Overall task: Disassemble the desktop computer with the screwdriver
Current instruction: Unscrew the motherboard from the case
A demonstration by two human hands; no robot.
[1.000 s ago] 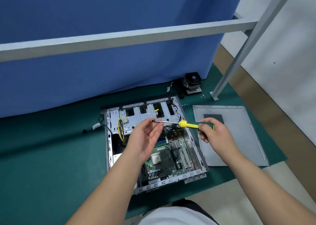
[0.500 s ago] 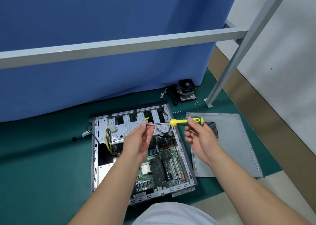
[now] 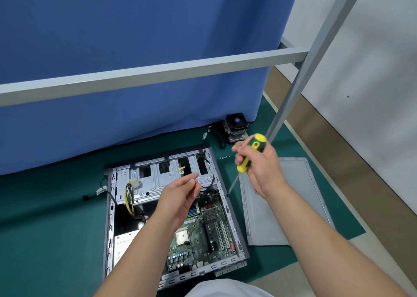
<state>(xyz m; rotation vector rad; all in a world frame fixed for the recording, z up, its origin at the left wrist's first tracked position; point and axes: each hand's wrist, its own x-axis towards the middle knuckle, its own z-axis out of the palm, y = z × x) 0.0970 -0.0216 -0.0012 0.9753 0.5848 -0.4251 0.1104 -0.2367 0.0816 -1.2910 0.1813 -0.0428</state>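
Fingers: right hand (image 3: 261,172) fingers (image 3: 240,159) wrapped round the screwdriver (image 3: 249,155) handle; left hand (image 3: 178,197) loose, holding nothing visible.
Case: desktop computer (image 3: 171,208) lies open on green floor mat (image 3: 52,229), probably heavy, sharp-edged; lift by frame.
Board: motherboard (image 3: 203,229) looks fragile, edges only.
Screwdriver: tip points down beside case's right wall.

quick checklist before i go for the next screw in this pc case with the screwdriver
1. Grip: right hand wraps the screwdriver handle: ok.
2. Tip seated in a screw: tip hangs beside the computer case right wall: not ok.
3. Left hand free: open, above the motherboard: ok.
4. Removed screws kept together on the mat: ok.
5. Side panel clear of the case: ok.
6. Next screw located: cannot tell.
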